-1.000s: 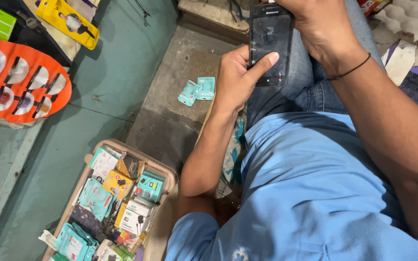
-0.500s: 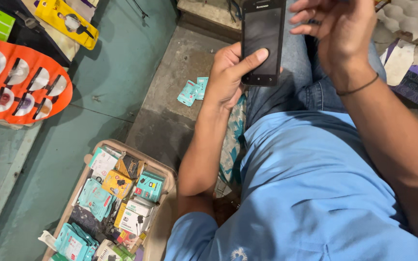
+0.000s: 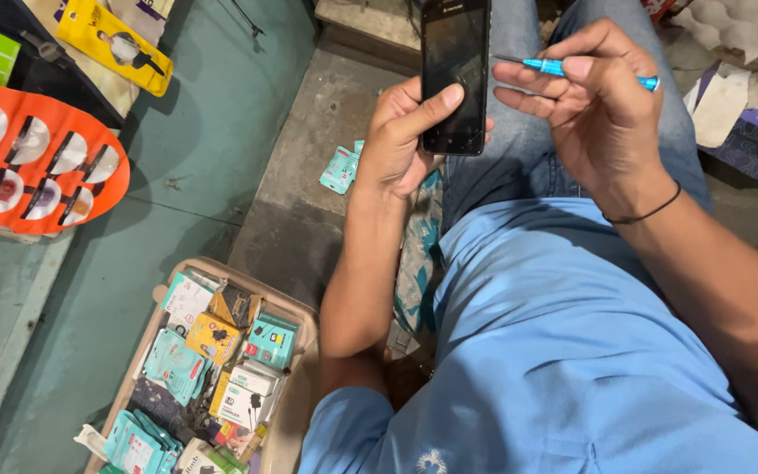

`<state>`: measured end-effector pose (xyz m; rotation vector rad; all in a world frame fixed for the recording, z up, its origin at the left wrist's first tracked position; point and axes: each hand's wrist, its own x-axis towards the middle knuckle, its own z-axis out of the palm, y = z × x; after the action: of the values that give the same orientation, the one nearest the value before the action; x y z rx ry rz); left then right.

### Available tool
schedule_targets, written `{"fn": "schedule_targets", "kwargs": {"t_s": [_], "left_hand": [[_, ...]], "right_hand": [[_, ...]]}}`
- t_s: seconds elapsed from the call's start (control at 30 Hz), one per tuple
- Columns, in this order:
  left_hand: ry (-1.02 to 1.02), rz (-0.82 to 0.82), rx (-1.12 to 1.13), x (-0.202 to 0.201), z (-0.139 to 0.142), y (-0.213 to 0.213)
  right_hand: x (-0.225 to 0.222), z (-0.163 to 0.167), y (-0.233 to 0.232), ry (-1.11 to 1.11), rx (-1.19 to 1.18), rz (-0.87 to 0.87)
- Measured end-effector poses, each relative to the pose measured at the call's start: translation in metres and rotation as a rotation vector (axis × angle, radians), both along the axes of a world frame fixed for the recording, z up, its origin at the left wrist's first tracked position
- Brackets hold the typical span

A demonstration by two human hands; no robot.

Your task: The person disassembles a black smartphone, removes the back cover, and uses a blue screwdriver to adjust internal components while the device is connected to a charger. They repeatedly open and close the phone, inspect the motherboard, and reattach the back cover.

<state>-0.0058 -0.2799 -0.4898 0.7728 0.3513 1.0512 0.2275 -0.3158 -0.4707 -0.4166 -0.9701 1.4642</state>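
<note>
The person's left hand grips a black phone, thumb laid across the lower part of its dark screen and fingers wrapped behind; the phone stands upright over the lap, its top edge cut off by the upper border of the view. Just right of the phone, the right hand pinches a thin blue screwdriver between thumb and fingertips. The tool lies nearly level, its metal tip pointing at the phone's right edge and stopping just short of it, a narrow gap showing between them. A dark band circles the right wrist.

Below the phone lie the jeans-clad legs and a light blue shirt, which fills the lower right of the view and closes off room on that side. Left of the phone the grey concrete step lies open, with only a few small teal packets near the left hand. Farther left of the phone the green floor is bare as far as an orange display card of small parts and a yellow carded tool, both against the left border. Below and left of the phone, beside the left elbow, a shallow tan tray is packed with small packets up to its rim. Right of the phone, crumpled papers crowd the upper right corner.
</note>
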Motion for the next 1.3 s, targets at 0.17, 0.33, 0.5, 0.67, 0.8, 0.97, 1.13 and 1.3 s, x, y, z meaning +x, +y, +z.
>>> {"fn": "schedule_targets", "kwargs": {"t_s": [0.17,0.33,0.5,0.67,0.8,0.97,1.13,1.3], "left_hand": [[0.014,0.003,0.010,0.000,0.002,0.001],[0.015,-0.003,0.011,0.000,0.002,0.001],[0.004,-0.009,0.004,0.001,0.003,0.001],[0.001,-0.006,0.004,0.001,0.003,0.002],[0.032,0.005,0.020,0.000,0.004,0.002],[0.026,0.005,0.023,0.001,0.007,0.001],[0.183,0.172,0.138,0.007,0.017,-0.005],[1.224,0.606,0.504,0.013,0.027,-0.015]], "right_hand": [[0.001,-0.002,0.000,0.010,-0.015,-0.017],[0.000,-0.002,0.001,0.010,-0.020,-0.018],[-0.001,-0.001,0.002,0.006,-0.013,-0.015],[0.000,-0.001,0.002,-0.001,-0.018,-0.020],[0.000,-0.002,0.004,-0.012,0.000,-0.025],[0.001,-0.001,0.003,-0.010,0.026,-0.041],[-0.002,0.002,0.003,-0.055,0.051,-0.130],[-0.003,-0.002,0.011,-0.145,-0.004,-0.149]]}}
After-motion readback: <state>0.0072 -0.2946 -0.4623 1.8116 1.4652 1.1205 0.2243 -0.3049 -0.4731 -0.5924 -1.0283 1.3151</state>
